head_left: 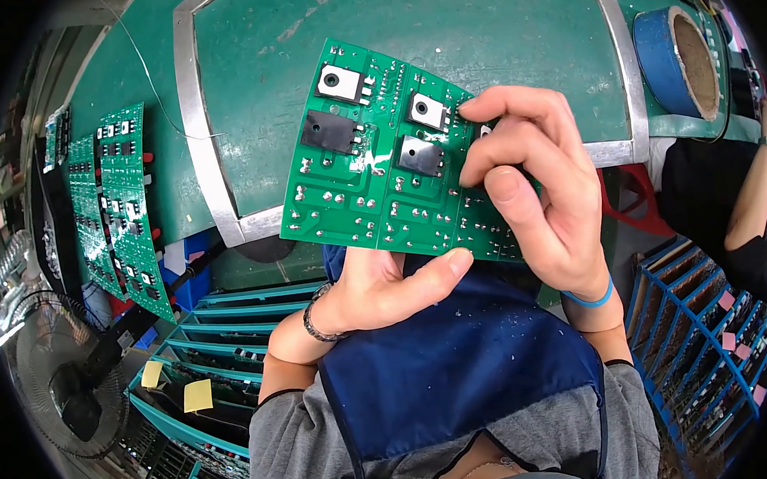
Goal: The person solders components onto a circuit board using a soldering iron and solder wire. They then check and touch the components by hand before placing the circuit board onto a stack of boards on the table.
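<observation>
Green circuit board (380, 166) held at frame centre: left hand (377, 287) grips lower edge for support, right hand (528, 180) pinches right side, steadying it above bench (263, 90)

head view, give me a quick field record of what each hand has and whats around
left hand: grips the lower edge of the green circuit board, thumb on top
right hand: fingertips pinch at the board's right side
board: tilted, four black and silver components on it
bench: green mat, blue tape roll
left side: more green boards, fan
</observation>
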Demonstrator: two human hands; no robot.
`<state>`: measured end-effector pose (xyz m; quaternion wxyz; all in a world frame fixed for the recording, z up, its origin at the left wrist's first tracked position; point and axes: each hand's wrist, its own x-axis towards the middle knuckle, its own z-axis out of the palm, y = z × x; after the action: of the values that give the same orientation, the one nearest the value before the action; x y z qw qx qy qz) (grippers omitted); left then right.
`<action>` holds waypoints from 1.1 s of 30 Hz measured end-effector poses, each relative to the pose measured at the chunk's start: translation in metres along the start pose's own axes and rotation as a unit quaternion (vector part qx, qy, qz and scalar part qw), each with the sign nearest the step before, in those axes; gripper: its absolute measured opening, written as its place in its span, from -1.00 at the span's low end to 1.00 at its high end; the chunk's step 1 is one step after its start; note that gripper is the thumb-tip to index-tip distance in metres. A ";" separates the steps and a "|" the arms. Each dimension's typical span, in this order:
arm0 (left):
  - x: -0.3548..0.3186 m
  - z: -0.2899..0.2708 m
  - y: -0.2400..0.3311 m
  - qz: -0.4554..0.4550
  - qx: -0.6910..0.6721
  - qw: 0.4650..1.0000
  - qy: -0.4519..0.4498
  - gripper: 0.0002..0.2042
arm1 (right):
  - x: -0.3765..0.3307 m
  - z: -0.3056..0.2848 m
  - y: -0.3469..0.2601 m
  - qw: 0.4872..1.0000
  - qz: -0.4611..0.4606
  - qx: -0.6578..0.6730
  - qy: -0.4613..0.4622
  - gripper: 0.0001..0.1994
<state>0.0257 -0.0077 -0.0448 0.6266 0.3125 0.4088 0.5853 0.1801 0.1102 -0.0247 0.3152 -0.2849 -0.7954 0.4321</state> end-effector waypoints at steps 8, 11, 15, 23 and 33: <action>0.001 -0.001 0.003 0.015 0.052 0.998 -0.028 -0.60 | -0.003 -0.005 -0.006 0.997 0.048 0.052 0.030 -0.58; 0.001 0.003 0.002 -0.014 -0.001 1.000 0.017 -0.61 | -0.004 -0.001 -0.002 1.000 0.016 -0.009 0.016 -0.61; 0.000 0.002 0.003 -0.008 0.009 1.000 0.012 -0.63 | 0.000 -0.004 -0.003 0.998 -0.010 -0.059 -0.008 -0.63; -0.001 0.000 0.003 -0.007 0.014 1.000 -0.023 -0.52 | -0.002 -0.006 0.004 0.974 0.054 0.201 0.086 -0.78; 0.001 -0.001 0.004 -0.036 -0.096 0.995 -0.002 -0.42 | -0.006 -0.005 0.003 0.994 0.023 0.077 0.079 -0.91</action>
<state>0.0226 -0.0061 -0.0419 0.6752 0.2376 0.3605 0.5981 0.1886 0.1100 -0.0268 0.3883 -0.3114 -0.7255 0.4753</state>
